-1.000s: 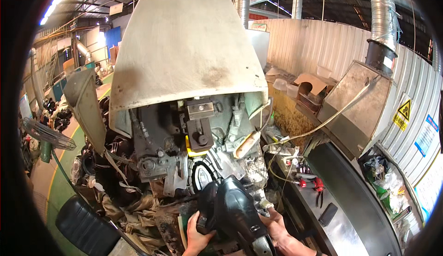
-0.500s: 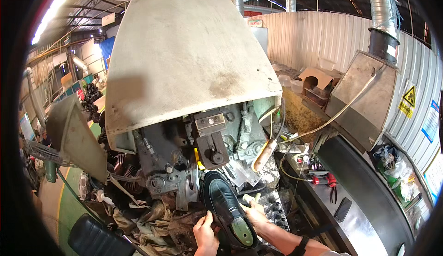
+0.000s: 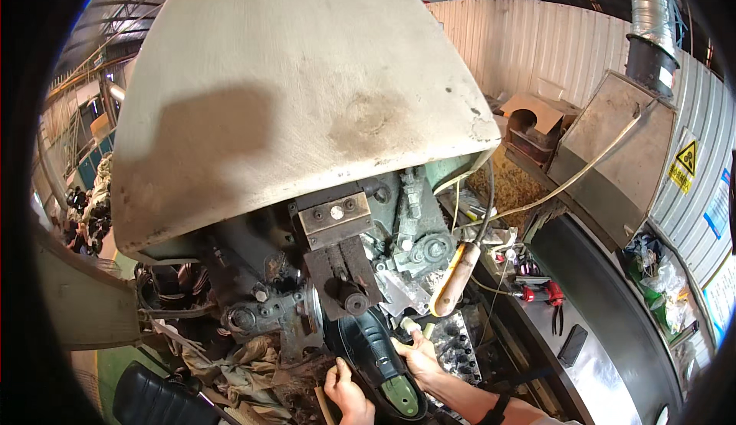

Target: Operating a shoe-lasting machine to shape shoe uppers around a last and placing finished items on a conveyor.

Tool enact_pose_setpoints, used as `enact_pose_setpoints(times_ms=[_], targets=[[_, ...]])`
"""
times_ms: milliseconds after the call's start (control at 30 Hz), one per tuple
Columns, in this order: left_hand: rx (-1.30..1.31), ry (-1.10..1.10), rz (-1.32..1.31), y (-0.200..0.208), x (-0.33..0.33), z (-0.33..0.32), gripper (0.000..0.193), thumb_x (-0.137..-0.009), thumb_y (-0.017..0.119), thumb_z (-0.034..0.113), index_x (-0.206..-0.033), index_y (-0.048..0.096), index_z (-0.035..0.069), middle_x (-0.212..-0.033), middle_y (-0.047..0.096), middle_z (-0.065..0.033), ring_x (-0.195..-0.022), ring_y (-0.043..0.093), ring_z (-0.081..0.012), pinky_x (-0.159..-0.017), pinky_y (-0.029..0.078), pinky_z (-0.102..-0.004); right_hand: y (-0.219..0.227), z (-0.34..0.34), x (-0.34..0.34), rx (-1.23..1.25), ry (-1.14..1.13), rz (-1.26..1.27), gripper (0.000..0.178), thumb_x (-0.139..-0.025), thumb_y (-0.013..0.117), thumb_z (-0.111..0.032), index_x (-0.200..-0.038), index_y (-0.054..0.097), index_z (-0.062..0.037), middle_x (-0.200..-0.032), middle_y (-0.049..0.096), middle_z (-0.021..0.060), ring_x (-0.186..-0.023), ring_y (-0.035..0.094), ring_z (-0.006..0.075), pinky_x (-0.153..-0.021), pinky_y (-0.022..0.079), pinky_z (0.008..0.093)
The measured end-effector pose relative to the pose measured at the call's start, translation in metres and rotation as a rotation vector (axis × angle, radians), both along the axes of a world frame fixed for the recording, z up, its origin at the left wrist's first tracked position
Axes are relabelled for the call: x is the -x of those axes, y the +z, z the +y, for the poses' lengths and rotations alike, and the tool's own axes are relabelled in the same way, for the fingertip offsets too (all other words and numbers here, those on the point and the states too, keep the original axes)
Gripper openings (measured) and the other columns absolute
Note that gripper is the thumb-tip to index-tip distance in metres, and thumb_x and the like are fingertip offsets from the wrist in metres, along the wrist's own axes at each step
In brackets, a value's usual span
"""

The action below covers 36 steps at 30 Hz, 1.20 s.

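Note:
A black leather shoe lies toe-forward under the dark metal head of a machine. A green last shows in its opening at the near end. My right hand grips the shoe's right side, thumb near the upper. A pale covering sits at one of its fingertips. Along the left side, my left hand has its fingers curled against the shoe; its grip underneath is hidden. The toe tip disappears beneath the machine head.
A large cream hood overhangs the machine. A wooden-handled tool hangs at the right. Beyond it, red-handled pliers and a black phone lie on a metal bench. Crumpled cloth and a black padded seat are at left.
The view has moved closer to the machine and hood. Both hands have kept hold of the shoe, whose toe now reaches under the machine head.

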State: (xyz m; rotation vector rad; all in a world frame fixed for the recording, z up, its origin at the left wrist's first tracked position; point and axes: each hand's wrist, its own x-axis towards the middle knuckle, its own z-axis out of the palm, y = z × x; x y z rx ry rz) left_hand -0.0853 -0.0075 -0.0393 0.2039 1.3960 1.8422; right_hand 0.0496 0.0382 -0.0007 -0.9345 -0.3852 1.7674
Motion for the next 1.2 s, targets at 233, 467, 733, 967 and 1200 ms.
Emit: enact_pose_setpoints(times_ms=[233,467,733,967,1200], targets=[[-0.095,0.027,-0.168,-0.019,-0.011,0.01,0.029,-0.102,0.062,0.024,-0.079,0.059,0.007,-0.077,0.058,0.0046,-0.07,0.051,-0.0076,-0.066,0.043,-0.0251,-0.022,0.003,0.003,-0.157,-0.084,-0.055,0.065,-0.093,0.068,0.0,-0.141,0.025,-0.001,-0.098,0.071,0.0212,-0.077,0.071,0.0218,-0.068,0.061,0.0363],[-0.071,0.074,-0.061,-0.022,-0.012,0.012,0.032,-0.102,0.062,0.024,-0.075,0.06,0.006,-0.073,0.058,0.0045,-0.065,0.051,-0.007,-0.058,0.041,-0.0255,-0.025,0.005,0.01,-0.234,-0.136,-0.074,0.075,-0.094,0.067,0.0,-0.15,0.019,-0.0122,-0.096,0.071,0.0195,-0.075,0.07,0.0209,-0.064,0.06,0.0338],[-0.081,0.041,-0.19,0.004,-0.011,0.013,0.027,-0.101,0.062,0.025,-0.09,0.068,0.002,-0.083,0.066,-0.0013,-0.071,0.058,-0.0119,-0.066,0.048,-0.0266,-0.004,0.001,0.005,-0.159,-0.116,-0.012,0.075,-0.094,0.07,-0.01,-0.149,0.019,-0.0075,-0.107,0.068,0.0208,-0.084,0.071,0.0246,-0.071,0.061,0.0369],[0.047,0.102,0.114,-0.048,0.107,-0.083,0.035,-0.097,0.063,0.03,-0.12,0.062,0.004,-0.113,0.067,-0.0156,-0.105,0.063,-0.0296,-0.093,0.05,-0.043,-0.034,0.008,-0.112,-0.164,0.1,-0.458,0.07,-0.099,0.065,-0.02,-0.147,0.017,-0.0036,-0.104,0.069,0.0214,-0.086,0.072,0.0261,-0.074,0.06,0.0355],[0.656,-0.377,-0.063,-0.224,0.16,-0.214,0.064,-0.088,0.068,0.023,-0.143,0.039,0.01,-0.141,0.037,-0.0181,-0.131,0.039,-0.0393,-0.109,0.034,-0.0527,-0.2,0.005,-0.221,0.122,-0.052,-0.666,0.082,-0.089,0.073,-0.013,-0.151,0.02,-0.0067,-0.12,0.061,0.0165,-0.1,0.064,0.0269,-0.079,0.055,0.0424]])
